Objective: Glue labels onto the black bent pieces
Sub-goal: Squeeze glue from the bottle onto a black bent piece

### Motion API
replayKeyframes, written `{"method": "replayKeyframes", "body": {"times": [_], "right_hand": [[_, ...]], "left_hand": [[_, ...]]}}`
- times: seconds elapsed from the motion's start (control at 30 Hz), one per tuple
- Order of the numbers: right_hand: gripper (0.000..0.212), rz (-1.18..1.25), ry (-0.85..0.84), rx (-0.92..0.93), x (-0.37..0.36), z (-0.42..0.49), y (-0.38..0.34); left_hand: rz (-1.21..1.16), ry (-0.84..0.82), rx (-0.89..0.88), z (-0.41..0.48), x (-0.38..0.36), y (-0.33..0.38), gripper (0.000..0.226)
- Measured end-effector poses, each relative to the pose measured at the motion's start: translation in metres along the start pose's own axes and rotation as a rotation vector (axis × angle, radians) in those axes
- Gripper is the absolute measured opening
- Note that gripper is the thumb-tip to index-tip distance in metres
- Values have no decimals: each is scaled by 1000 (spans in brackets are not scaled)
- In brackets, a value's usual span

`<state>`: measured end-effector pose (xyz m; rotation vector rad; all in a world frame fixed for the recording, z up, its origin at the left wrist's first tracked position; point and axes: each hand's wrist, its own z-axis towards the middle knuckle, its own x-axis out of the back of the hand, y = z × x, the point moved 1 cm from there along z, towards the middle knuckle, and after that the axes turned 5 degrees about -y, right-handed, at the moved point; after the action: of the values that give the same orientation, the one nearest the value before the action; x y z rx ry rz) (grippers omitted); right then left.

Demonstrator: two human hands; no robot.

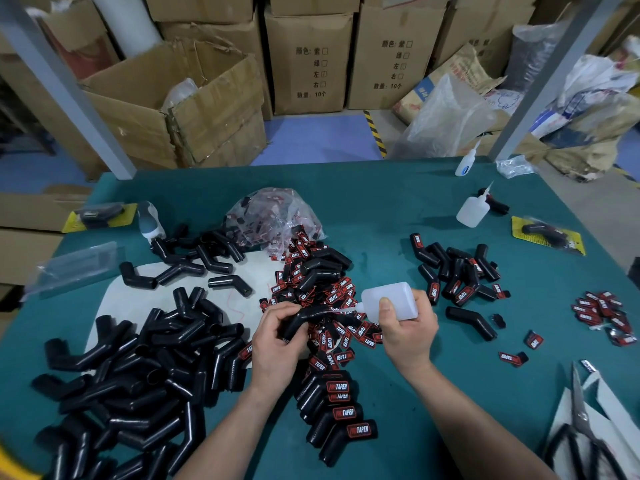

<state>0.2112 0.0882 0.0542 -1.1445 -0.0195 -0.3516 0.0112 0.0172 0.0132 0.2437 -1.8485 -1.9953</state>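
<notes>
On the green felt-covered table (381, 209), cardboard boxes stacked far behind, the left hand (277, 337) curls round a black bent plastic tube (304, 318) above the heap of red-and-black labels (332, 306). Just right, the right hand (407, 327) grips a translucent white glue bottle (391, 301), nozzle pointing left, touching the tube.

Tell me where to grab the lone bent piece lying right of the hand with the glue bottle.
Probably one straight leg of the bent piece, away from the elbow, pinched across its width from above. It lies flat and alone on the green mat, so both long sides look free, and the leg's sides run straight where the elbow curves.
</notes>
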Motion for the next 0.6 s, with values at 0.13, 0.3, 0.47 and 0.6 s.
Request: {"method": "replayKeyframes", "body": {"times": [0.13,0.3,0.47,0.6], "right_hand": [[29,-9,8,-4,1,1,0],[33,-17,-7,1,0,0,0],[31,-16,-3,-2,1,1,-2],[38,-17,2,-4,1,2,0]], "left_hand": [[1,2,-5,-1,0,1,62],[-8,4,4,-1,0,2,59],[-1,-4,-15,-1,0,1,51],[2,-1,-27,0,0,3,59]]}}
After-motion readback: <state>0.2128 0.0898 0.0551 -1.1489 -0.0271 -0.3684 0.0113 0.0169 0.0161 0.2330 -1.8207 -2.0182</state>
